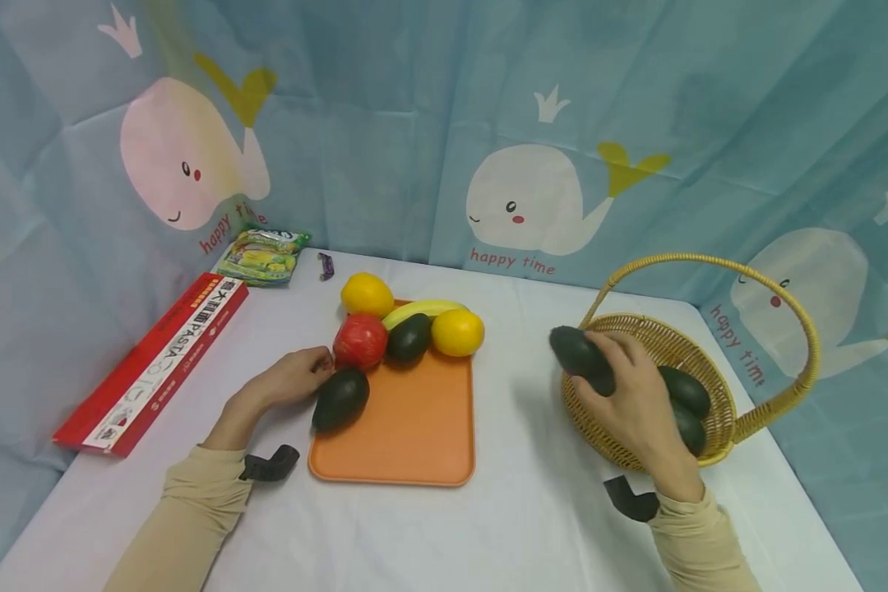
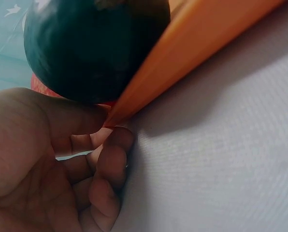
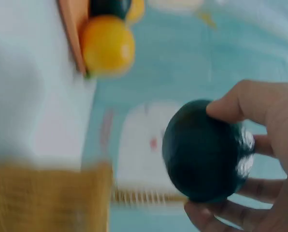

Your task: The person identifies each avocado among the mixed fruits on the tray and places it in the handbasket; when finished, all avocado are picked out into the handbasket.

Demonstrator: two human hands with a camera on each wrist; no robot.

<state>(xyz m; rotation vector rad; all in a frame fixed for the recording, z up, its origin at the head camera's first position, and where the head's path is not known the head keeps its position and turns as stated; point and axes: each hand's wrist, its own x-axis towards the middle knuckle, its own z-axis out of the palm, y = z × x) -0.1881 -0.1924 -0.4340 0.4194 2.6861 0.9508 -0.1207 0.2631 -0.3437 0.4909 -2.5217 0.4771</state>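
My right hand grips a dark green avocado above the left rim of a wicker basket. In the right wrist view, thumb and fingers curl round the avocado. Two more avocados lie inside the basket, partly hidden by the hand. At its left edge, the orange tray is pinched by my left hand, thumb above and fingers below in the left wrist view. Against that edge sits an avocado. Farther back on the tray are a red pomegranate, another avocado and a lemon.
A banana and a second lemon lie at the tray's back edge. On the left is a red pasta box. Behind it are a green snack bag and a small purple wrapper. The basket's tall handle arches upward.
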